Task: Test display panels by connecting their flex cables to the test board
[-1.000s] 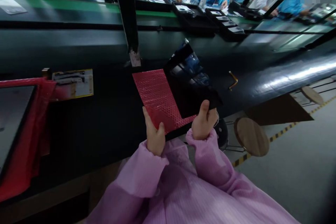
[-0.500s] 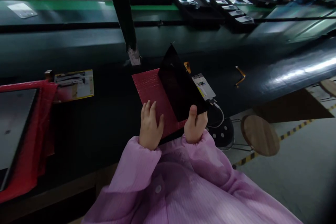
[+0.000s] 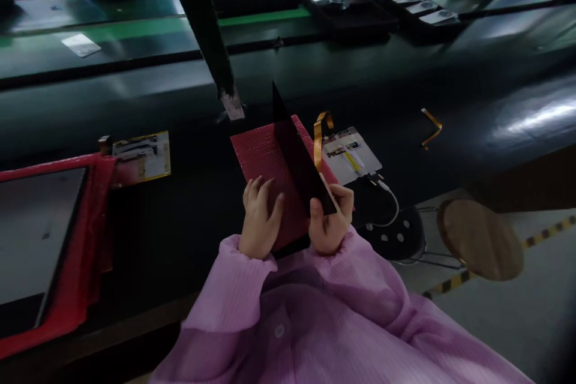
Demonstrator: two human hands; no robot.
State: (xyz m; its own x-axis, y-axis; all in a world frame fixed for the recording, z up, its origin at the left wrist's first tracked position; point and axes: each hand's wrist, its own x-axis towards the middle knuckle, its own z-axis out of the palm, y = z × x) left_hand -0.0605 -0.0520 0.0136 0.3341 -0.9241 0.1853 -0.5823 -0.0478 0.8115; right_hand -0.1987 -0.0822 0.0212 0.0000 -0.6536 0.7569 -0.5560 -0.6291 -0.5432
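Note:
My right hand [image 3: 329, 222] grips the lower end of a thin black display panel [image 3: 297, 162], thumb on one face and fingers behind. The panel stands steeply tilted over a red bubble-wrap sheet [image 3: 256, 150], and an orange flex cable [image 3: 317, 138] curls up behind it. My left hand [image 3: 262, 216] rests over the sheet's near left part, its fingers spread and nothing in them. Just right of the sheet lies a pale circuit board assembly [image 3: 353, 159] with a white cable [image 3: 391, 195] plugged in.
At left, a large panel [image 3: 36, 234] lies on red wrap [image 3: 96, 216], beside a yellow-edged board [image 3: 148, 153]. A loose flex cable [image 3: 432, 127] sits at right. A dark post [image 3: 211, 42] rises ahead. Co-workers in blue sleeves work behind black trays [image 3: 346, 18]. Stools [image 3: 481, 240] stand at right.
The black panel has turned to a steeper, more edge-on angle in my right hand, exposing its orange flex cable and more red sheet. My left hand stays nearly in place. The camera view has shifted.

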